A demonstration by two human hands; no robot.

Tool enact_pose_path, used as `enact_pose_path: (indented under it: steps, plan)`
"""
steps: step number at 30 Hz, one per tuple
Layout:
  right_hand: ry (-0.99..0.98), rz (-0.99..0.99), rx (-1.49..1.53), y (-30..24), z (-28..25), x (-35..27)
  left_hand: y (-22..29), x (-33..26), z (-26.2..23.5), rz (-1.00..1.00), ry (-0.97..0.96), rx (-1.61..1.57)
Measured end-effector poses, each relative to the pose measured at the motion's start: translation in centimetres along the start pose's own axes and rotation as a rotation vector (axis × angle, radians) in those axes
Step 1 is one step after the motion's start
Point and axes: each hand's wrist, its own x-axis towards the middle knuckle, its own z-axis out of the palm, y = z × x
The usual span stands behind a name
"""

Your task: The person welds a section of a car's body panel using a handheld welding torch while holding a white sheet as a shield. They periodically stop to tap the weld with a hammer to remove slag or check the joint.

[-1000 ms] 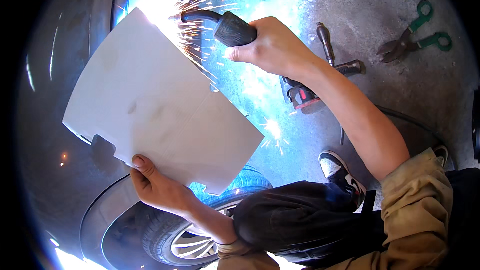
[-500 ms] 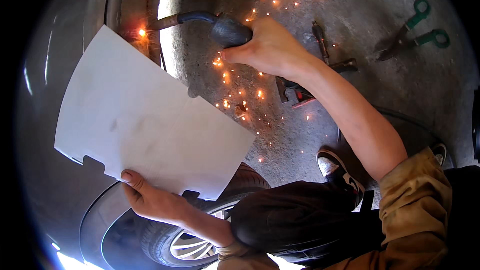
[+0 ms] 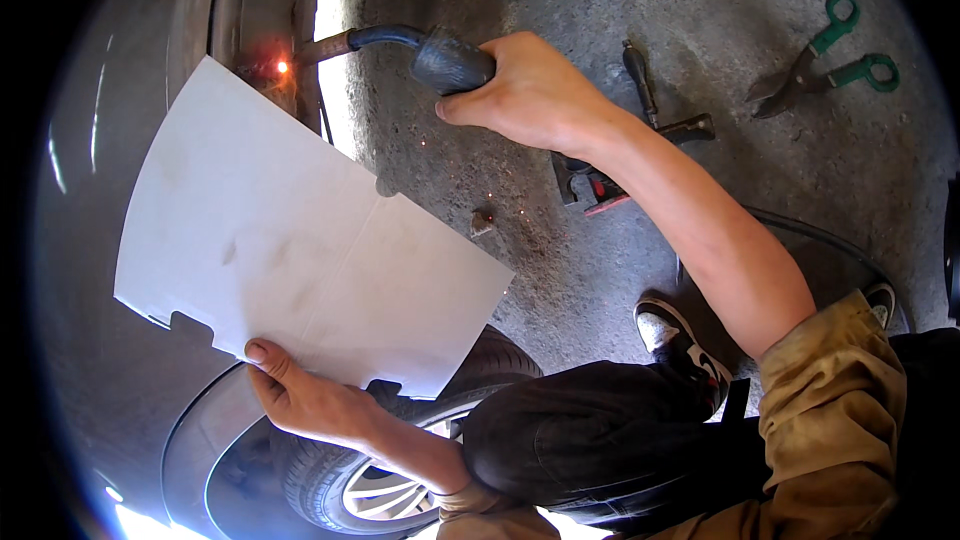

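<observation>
My right hand (image 3: pixel 530 90) is wrapped round the grip of a welding torch (image 3: pixel 452 62) with a bent dark neck. The torch nozzle points left at the lower edge of a car body (image 3: pixel 262 0), where a small spot glows red-white. My left hand (image 3: pixel 310 395) pinches the lower edge of a white cardboard sheet (image 3: pixel 310 240), thumb on top and fingers hidden beneath. The sheet has notched edges and a crease. It is tilted between me and the car's side, its top corner close to the glowing spot.
Green-handled metal shears (image 3: pixel 825 60) lie on the concrete floor (image 3: pixel 720 0) at the right. A hammer (image 3: pixel 645 90) lies nearer, beside a dark-and-red tool (image 3: pixel 590 185) partly behind my forearm. A cable (image 3: pixel 825 237) runs near my shoe (image 3: pixel 680 345). A car wheel (image 3: pixel 390 490) is below the sheet.
The many bright sparks over the floor have mostly died out, leaving a few faint specks. The torch and my right hand have shifted slightly left; the sheet has moved very little.
</observation>
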Motion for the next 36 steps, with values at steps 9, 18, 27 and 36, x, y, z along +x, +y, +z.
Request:
enact_pose_path:
  steps: [9, 18, 27, 36]
  plan:
    - [-0.018, 0.019, 0.004, -0.4, -0.2, -0.3, 0.1, -0.1, -0.2, 0.006, -0.011, 0.008]
    - [0.021, -0.020, 0.025, -0.2, 0.1, 0.1, 0.2, -0.4, 0.3, 0.013, -0.056, 0.069]
    - [-0.014, 0.037, 0.058, 0.3, -0.2, 0.2, 0.3, -0.2, 0.2, -0.001, 0.028, 0.004]
    - [-0.043, 0.047, 0.057, -0.5, -0.5, -0.2, 0.1, -0.2, 0.0, -0.014, 0.009, -0.021]
